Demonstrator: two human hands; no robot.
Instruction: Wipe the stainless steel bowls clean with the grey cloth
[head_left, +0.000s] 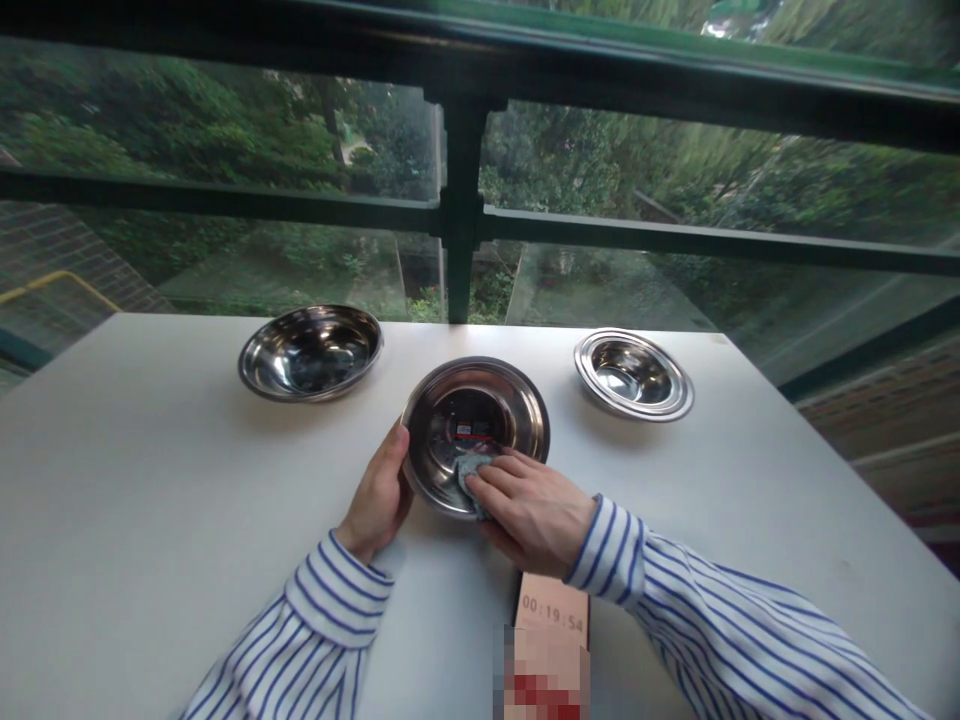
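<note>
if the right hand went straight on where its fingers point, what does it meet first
Probably the held bowl's inner wall, beside the left hand, though depth is hard to judge.

Head-worn view, facing forward, angled down, near table

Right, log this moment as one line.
left hand: holds middle metal bowl by rim | right hand: holds greyish cloth against bowl's inside | on white table: left metal bowl, right metal bowl, phone
</note>
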